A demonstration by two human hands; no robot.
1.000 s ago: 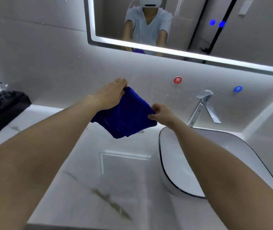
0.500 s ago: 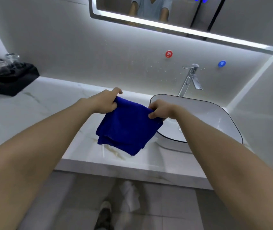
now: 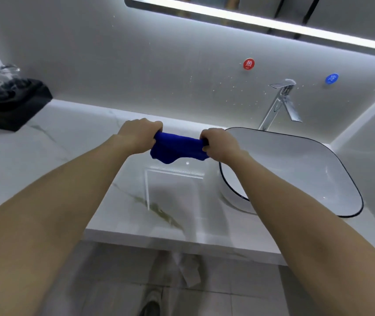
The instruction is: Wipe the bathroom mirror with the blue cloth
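While both arms reach out, curled fingers point(image 3: 154, 127) grip the blue cloth point(image 3: 177, 148).

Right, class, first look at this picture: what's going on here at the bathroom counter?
A person stands at a bathroom counter with both arms stretched out. The left hand grips one end of a bunched blue cloth and the right hand grips the other end. The cloth is held over the counter, just left of the basin. The mirror is high on the wall, well apart from the cloth, so wiping has not yet begun.
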